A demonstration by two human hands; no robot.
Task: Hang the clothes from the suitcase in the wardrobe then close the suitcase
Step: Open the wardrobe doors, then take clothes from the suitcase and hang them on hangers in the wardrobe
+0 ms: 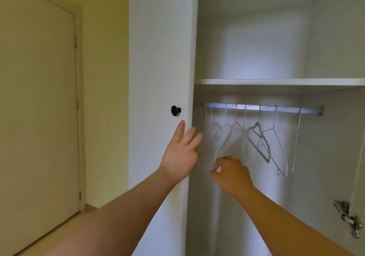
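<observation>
Nearest, the left hand (180, 153), fingers straight and spread, rests on the edge of the wardrobe door (158, 58). Just right of it, the right hand (231, 173) pinches the lower end of a white hanger (227, 139). Farther in, other empty hangers (256, 127) hang on the rail (256, 108) under a shelf (276, 81). No garment hangs there, and the suitcase and clothes are out of view, so the task seems barely begun.

White wardrobe (162, 58) — black knob (175, 110); yellow wall (104, 58)

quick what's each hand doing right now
Left hand: open, fingers straight at the wardrobe door edge.
Right hand: pinching the lower end of a white hanger.
</observation>
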